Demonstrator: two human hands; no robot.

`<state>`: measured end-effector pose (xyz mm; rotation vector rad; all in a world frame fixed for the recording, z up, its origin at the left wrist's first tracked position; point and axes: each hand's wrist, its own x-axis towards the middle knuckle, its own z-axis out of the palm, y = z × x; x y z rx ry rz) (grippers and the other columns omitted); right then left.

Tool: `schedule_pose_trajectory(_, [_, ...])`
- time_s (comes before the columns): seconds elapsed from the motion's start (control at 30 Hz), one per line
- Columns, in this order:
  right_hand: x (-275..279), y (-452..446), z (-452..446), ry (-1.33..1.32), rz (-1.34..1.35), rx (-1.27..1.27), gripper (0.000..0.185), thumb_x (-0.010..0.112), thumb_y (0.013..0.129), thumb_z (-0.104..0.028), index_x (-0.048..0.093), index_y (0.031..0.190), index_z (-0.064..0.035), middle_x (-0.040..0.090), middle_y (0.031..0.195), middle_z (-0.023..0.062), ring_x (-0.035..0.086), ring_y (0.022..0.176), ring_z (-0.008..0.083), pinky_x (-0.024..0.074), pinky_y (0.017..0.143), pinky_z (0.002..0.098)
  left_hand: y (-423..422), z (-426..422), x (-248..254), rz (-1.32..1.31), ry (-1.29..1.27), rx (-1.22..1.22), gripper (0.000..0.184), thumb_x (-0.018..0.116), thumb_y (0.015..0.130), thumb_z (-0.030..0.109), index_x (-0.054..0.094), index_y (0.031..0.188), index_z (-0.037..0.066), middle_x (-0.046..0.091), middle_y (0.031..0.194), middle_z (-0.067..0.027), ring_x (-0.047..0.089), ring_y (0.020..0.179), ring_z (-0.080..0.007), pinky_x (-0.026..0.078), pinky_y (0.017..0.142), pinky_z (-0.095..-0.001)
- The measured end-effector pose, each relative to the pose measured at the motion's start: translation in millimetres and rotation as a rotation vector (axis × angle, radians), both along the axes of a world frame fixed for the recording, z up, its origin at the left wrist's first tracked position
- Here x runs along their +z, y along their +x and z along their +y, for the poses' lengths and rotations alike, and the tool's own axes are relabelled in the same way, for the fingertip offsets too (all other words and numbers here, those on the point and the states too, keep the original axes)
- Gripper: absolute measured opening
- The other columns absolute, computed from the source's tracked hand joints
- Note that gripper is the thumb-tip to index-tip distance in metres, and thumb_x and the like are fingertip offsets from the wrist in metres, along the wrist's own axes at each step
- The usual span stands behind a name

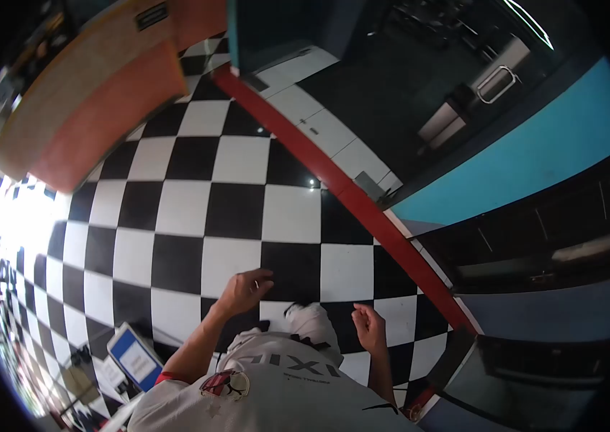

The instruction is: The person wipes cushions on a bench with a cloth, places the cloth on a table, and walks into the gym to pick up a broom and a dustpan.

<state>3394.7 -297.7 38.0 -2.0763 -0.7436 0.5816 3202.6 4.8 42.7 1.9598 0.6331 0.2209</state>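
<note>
My left hand (246, 289) hangs in front of my body over the checkered floor (233, 212). Its fingers are loosely bent, with a gap between them and the thumb, and nothing shows in it. Farther right, my right hand (370, 328) is held low beside my leg with its fingers curled in. No object is visible in that hand. Neither hand touches anything around it. Below them are my grey shirt (283, 396) and light trousers (314, 325).
A red threshold strip (348, 191) runs diagonally on the right, beside a glass door with a metal handle (496, 84) and a blue-banded wall (521, 169). An orange counter (107, 115) curves at the upper left. A blue-framed board (134, 358) stands at the lower left.
</note>
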Motion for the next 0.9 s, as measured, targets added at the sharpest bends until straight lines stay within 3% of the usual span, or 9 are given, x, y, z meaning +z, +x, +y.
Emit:
schedule_pose_trajectory(0.17, [-22, 137, 42, -0.008, 0.09, -0.243, 0.022, 0.06, 0.094, -0.018, 0.064, 0.103, 0.0013, 0.067, 0.079, 0.0087, 0.063, 0.07, 0.0128, 0.0495, 0.064, 0.0273, 171, 53, 15, -0.092, -0.042, -0.285, 0.029, 0.067, 0.088, 0.017, 0.066, 0.112, 0.0, 0.07, 0.079, -0.0129, 0.066, 0.065, -0.0192, 0.053, 0.061, -0.0325])
schedule_pose_trajectory(0.27, [-25, 256, 121, 0.11, -0.001, -0.126, 0.021, 0.061, 0.094, -0.018, 0.063, 0.102, 0.0015, 0.066, 0.078, 0.0081, 0.064, 0.071, 0.0127, 0.0503, 0.064, 0.0272, 263, 101, 25, -0.046, 0.026, -0.324, 0.029, 0.067, 0.088, 0.017, 0.066, 0.112, 0.001, 0.069, 0.075, -0.0124, 0.066, 0.064, -0.0178, 0.052, 0.061, -0.0311])
schedule_pose_trajectory(0.3, [-18, 296, 158, 0.178, -0.142, -0.078, 0.02, 0.061, 0.094, -0.016, 0.062, 0.104, 0.0011, 0.067, 0.081, 0.0107, 0.066, 0.075, 0.0146, 0.0515, 0.065, 0.0272, 290, 120, 39, 0.021, 0.054, -0.291, 0.028, 0.067, 0.088, 0.016, 0.066, 0.112, 0.002, 0.07, 0.076, -0.0121, 0.067, 0.067, -0.0175, 0.052, 0.062, -0.0314])
schedule_pose_trajectory(0.33, [-15, 337, 195, 0.247, -0.044, -0.058, 0.019, 0.062, 0.093, -0.013, 0.062, 0.106, 0.0004, 0.068, 0.089, 0.0141, 0.069, 0.082, 0.0203, 0.0536, 0.067, 0.0293, 315, 142, 56, 0.007, 0.056, -0.266, 0.028, 0.066, 0.088, 0.016, 0.066, 0.112, 0.002, 0.07, 0.077, -0.0117, 0.067, 0.067, -0.0172, 0.053, 0.063, -0.0317])
schedule_pose_trajectory(0.4, [38, 393, 274, 0.348, -0.121, 0.004, 0.019, 0.062, 0.092, -0.009, 0.062, 0.109, -0.0005, 0.067, 0.096, 0.0159, 0.069, 0.087, 0.0234, 0.0552, 0.071, 0.0308, 353, 177, 74, -0.009, 0.036, -0.19, 0.028, 0.066, 0.089, 0.016, 0.065, 0.113, 0.002, 0.07, 0.079, -0.0113, 0.066, 0.068, -0.0164, 0.053, 0.064, -0.032])
schedule_pose_trajectory(0.5, [95, 469, 374, 0.407, -0.13, 0.145, 0.02, 0.063, 0.09, -0.009, 0.063, 0.109, -0.0021, 0.068, 0.092, 0.0127, 0.068, 0.084, 0.023, 0.0555, 0.073, 0.0325, 413, 250, 75, 0.027, 0.103, -0.002, 0.028, 0.062, 0.09, 0.015, 0.064, 0.114, 0.001, 0.069, 0.08, -0.0125, 0.063, 0.067, -0.0143, 0.051, 0.063, -0.0292])
schedule_pose_trajectory(0.63, [96, 567, 466, 0.353, -0.156, 0.356, 0.023, 0.063, 0.092, -0.018, 0.062, 0.108, -0.0022, 0.066, 0.086, 0.0136, 0.066, 0.076, 0.0237, 0.052, 0.068, 0.0342, 494, 345, 33, -0.063, 0.03, 0.281, 0.023, 0.061, 0.091, 0.013, 0.066, 0.109, -0.001, 0.064, 0.071, -0.007, 0.06, 0.065, -0.0096, 0.049, 0.057, -0.0251])
schedule_pose_trajectory(0.73, [49, 653, 511, 0.255, -0.216, 0.314, 0.024, 0.063, 0.091, -0.019, 0.063, 0.109, -0.0026, 0.066, 0.087, 0.015, 0.065, 0.076, 0.0258, 0.0516, 0.069, 0.0356, 573, 413, -6, -0.043, -0.074, 0.371, 0.023, 0.059, 0.092, 0.014, 0.066, 0.107, -0.002, 0.065, 0.072, -0.0068, 0.063, 0.066, -0.0104, 0.052, 0.056, -0.0246])
schedule_pose_trajectory(0.9, [26, 789, 519, 0.073, -0.152, 0.068, 0.025, 0.064, 0.089, -0.019, 0.064, 0.108, -0.0038, 0.067, 0.087, 0.0146, 0.065, 0.078, 0.0263, 0.0516, 0.071, 0.035, 774, 532, -42, -0.083, 0.044, 0.14, 0.023, 0.065, 0.088, 0.016, 0.067, 0.104, -0.001, 0.065, 0.07, -0.01, 0.06, 0.062, -0.014, 0.048, 0.059, -0.0292])
